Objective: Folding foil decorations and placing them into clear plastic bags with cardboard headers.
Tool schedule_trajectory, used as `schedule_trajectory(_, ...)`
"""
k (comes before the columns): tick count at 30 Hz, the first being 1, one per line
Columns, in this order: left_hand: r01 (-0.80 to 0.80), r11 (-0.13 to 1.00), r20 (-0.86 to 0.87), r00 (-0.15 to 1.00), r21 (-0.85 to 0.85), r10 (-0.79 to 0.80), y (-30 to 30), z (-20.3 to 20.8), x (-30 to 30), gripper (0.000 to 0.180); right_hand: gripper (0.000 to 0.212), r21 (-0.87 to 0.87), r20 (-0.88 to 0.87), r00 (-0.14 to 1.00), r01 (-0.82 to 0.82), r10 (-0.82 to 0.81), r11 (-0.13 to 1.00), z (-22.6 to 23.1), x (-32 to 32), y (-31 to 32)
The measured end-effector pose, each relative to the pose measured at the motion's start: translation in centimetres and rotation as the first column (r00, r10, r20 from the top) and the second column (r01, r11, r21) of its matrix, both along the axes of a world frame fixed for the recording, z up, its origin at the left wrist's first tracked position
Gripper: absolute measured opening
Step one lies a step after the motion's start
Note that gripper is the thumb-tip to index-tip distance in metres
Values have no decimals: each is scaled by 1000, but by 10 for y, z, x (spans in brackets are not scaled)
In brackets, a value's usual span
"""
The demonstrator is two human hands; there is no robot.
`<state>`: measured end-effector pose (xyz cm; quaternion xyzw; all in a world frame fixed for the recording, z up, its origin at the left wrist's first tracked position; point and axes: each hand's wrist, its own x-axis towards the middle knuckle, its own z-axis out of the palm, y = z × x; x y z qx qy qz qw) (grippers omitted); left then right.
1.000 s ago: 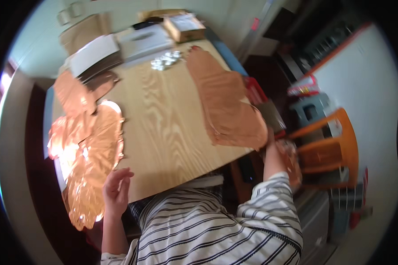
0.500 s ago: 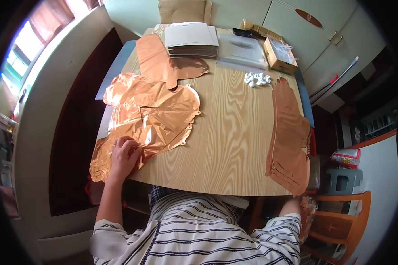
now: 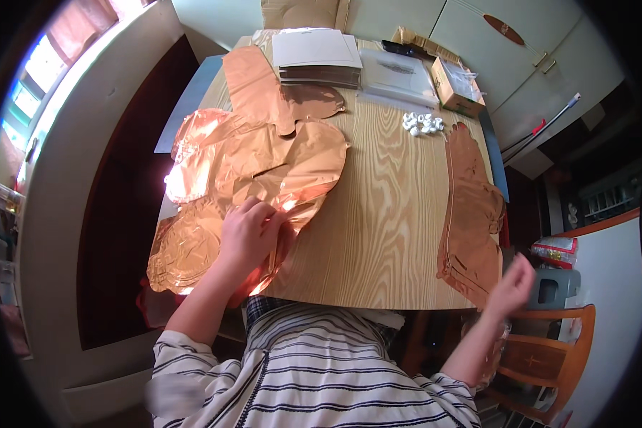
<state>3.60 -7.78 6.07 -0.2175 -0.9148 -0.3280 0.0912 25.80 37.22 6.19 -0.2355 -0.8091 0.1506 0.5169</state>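
A large flat foil balloon (image 3: 285,157), shiny copper-coloured and creased, covers the left side of the table. My left hand (image 3: 250,232) is closed on its near part, where the foil bunches up under the fingers. A round embossed part of copper foil (image 3: 190,246) lies left of that wrist. Beyond it, another flat copper foil piece (image 3: 253,85) reaches up to the stacked cards. My right hand (image 3: 510,287) is raised off the table's near right corner, fingers curled in; whether they hold anything is hidden. Next to it lies a long folded stack of copper foil balloons (image 3: 469,214).
White sheets (image 3: 317,51) are stacked at the far edge, with clear plastic bags (image 3: 399,77) and an open cardboard box (image 3: 458,87) beside them. Small white pieces (image 3: 422,124) lie in a cluster near the folded foil. A wooden chair (image 3: 549,357) stands at the right.
My left hand has moved right and slightly away, shifting the foil balloon's near right side with it and uncovering the embossed part. My right hand has risen from below the table edge.
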Motion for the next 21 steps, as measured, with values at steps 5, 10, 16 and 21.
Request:
schedule_trajectory(5,133,961,-142,975,-242,-171,-22,-21,-11,15,31,-28,436,512,-814,740,580,16,-101,-158)
schedule_trajectory(10,266,911,-63,952,-314,-300,-57,14,35,38,53,-35,604,277,-928,747,371,-36,-184,-231)
schedule_trajectory(16,301,860,-103,922,-412,-372,-113,-5,88,31,57,-62,720,256,-903,646,426,-47,-209,-255)
schedule_trajectory(21,376,867,30,921,-326,-388,-136,13,74,19,56,-34,719,316,-874,619,485,-53,-213,-267)
